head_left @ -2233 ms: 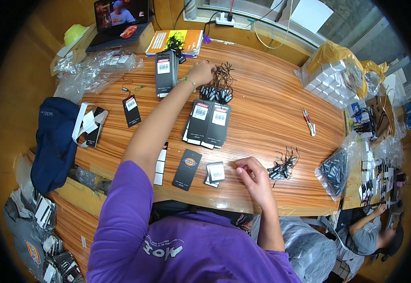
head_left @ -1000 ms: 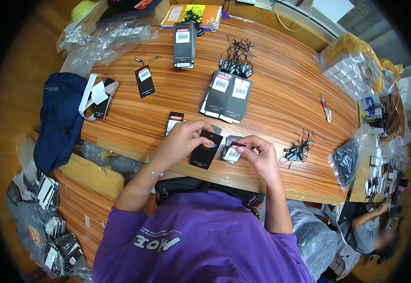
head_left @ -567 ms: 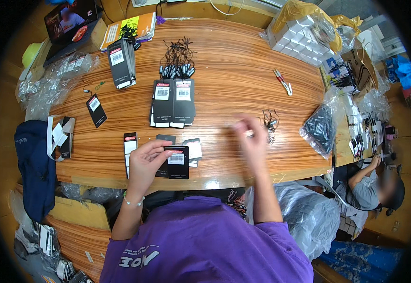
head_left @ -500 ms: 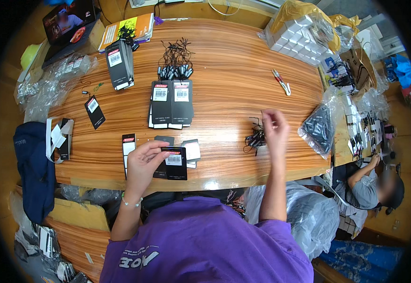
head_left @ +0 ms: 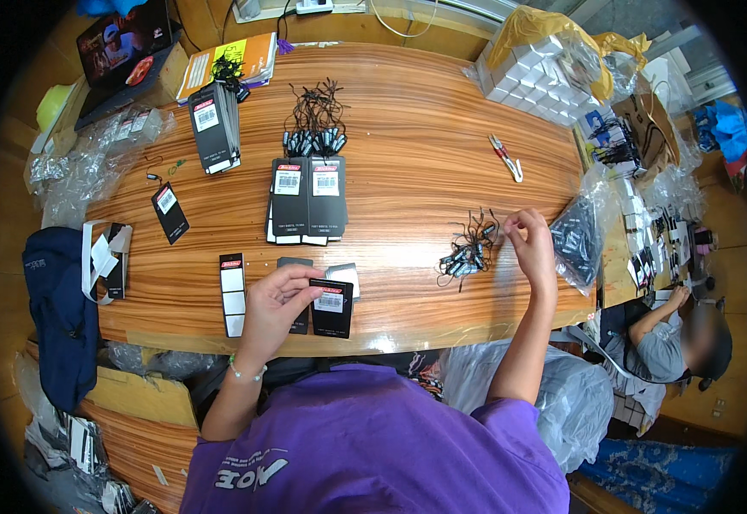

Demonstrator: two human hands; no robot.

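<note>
We judge the black tag light, stiff and perhaps slick, best taken by its edges or a corner. It is near the front edge of the desk, its upper left pinched by our left hand. Our right hand, fingertips nearly together, is beside the black strings; whether it grips one, we cannot tell.

I wear this wide fisheye on my head — it looks down over my purple shirt, close below, past my left hand and right hand, across the table to the far wall.
</note>
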